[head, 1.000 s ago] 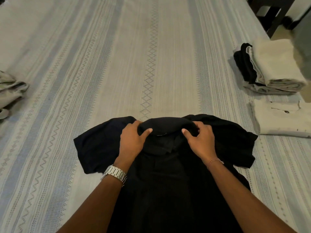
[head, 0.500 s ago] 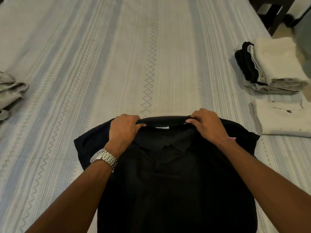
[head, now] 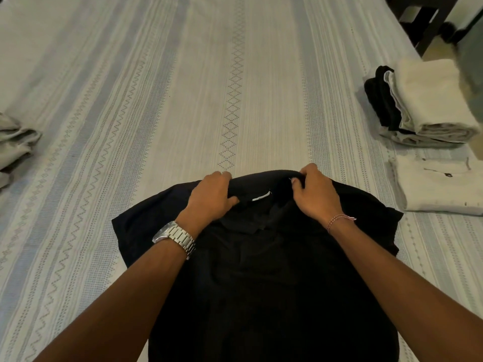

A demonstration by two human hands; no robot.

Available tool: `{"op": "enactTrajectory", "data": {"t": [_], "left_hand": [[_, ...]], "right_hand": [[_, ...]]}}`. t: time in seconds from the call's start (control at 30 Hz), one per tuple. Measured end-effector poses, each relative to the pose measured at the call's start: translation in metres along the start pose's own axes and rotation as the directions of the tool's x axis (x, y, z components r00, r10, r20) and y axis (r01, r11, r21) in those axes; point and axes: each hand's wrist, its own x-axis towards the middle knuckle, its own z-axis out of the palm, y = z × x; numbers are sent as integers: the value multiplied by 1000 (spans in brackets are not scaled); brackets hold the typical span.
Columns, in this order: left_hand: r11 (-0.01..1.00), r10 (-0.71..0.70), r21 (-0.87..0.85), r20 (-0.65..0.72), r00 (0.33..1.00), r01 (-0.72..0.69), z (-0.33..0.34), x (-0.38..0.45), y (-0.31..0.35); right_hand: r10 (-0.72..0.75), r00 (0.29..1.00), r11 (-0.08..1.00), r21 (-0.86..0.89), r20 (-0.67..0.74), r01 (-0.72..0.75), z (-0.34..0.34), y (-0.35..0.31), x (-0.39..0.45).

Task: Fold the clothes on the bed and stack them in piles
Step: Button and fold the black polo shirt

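A black collared shirt point(head: 261, 270) lies spread on the striped bed cover point(head: 209, 87) right in front of me, collar away from me and a white label showing inside it. My left hand point(head: 211, 195) grips the collar at its left end, fingers curled over the fabric. My right hand point(head: 313, 190) grips the collar's right end the same way. Both short sleeves stick out to the sides. At the right edge of the bed stands a pile of folded cream and black clothes point(head: 423, 105), and nearer lies a folded cream garment point(head: 439, 186).
Crumpled grey-beige clothing point(head: 15, 142) lies at the bed's left edge. Dark wooden furniture point(head: 428, 19) stands beyond the far right corner of the bed. The bed's right edge runs just past the folded piles.
Both hands slid from the middle of the collar out to its ends and pulled it flat and away from me. The shirt now lies straighter, with the label showing.
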Motion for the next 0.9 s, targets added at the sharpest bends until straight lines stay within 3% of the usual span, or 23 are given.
{"op": "enactTrajectory", "data": {"t": [0.1, 0.2, 0.27, 0.37, 0.47, 0.57, 0.63, 0.73, 0.8, 0.9], "left_hand": [[997, 82, -20, 80, 993, -80, 0, 2, -5], [986, 164, -19, 64, 984, -163, -2, -1, -6], [974, 222, 37, 10, 975, -223, -1, -2, -4], [947, 247, 225, -60, 967, -227, -2, -6, 1], [922, 158, 378, -185, 970, -78, 0, -10, 5], [950, 35, 307, -290, 956, 58, 5, -13, 14], [977, -25, 194, -312, 950, 89, 6, -12, 21], [994, 55, 104, -343, 938, -21, 6, -11, 23], [994, 103, 79, -345, 933, -80, 4, -13, 21], [971, 152, 231, -379, 913, -66, 1, -20, 17]], "right_hand": [[-233, 969, 951, -187, 83, 245, 4, -1, -1], [-470, 860, 840, -197, 200, 505, 16, -9, 1], [-569, 803, 760, -258, 179, 596, 25, -11, 6], [-627, 776, 727, -309, 66, 614, 29, -16, 10], [-602, 792, 767, -350, -102, 538, 30, -19, 13], [-566, 799, 800, -366, -202, 475, 31, -24, 17], [-563, 802, 821, -247, -199, 515, 29, -26, 21], [-540, 834, 839, 0, -111, 544, 25, -20, 26], [-558, 827, 829, -6, -70, 559, 23, -15, 26], [-610, 770, 793, -141, -188, 593, 20, -8, 23]]}}
